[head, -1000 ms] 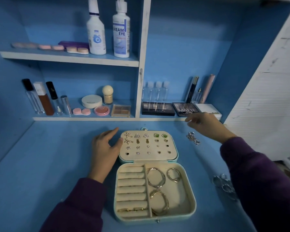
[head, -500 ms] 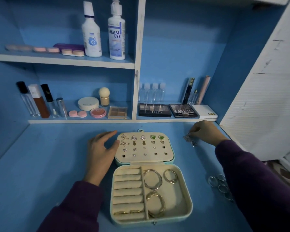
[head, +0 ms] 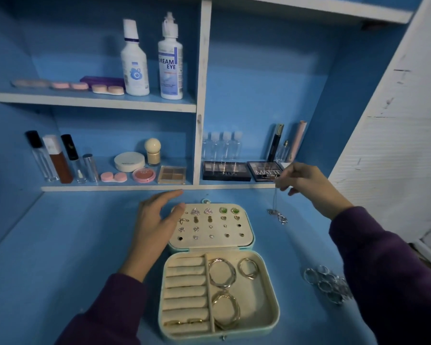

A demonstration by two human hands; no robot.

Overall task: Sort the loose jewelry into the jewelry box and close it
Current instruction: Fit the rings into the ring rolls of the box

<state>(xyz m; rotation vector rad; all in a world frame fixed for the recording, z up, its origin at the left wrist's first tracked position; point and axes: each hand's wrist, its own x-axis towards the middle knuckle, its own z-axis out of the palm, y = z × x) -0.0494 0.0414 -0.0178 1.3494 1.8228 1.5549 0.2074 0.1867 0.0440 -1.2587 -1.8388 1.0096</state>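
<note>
- Left hand [head: 157,225] is lying relaxed, fingers straight, thumb touching the left edge of the open lid [head: 202,243]. It is gripping nothing.
- Worth pressing there, steadying the jewelry box [head: 256,305] while the other hand is working.
- Lid is lying flat on the far side, studded with earrings. Near tray is holding hoops [head: 220,272] in its right compartment.
- Necklace [head: 278,216] is hanging just right of the lid, pendant low over the table. Touching or clear, cannot tell.
- Right hand [head: 306,188] is pinching the thin chain at its top.
- Judgement: should be lifting higher before crossing, so the pendant is not snagging the rim, then lowering pendant first, letting the chain coil.
- Rings [head: 326,282] are lying loose, near right.
</note>
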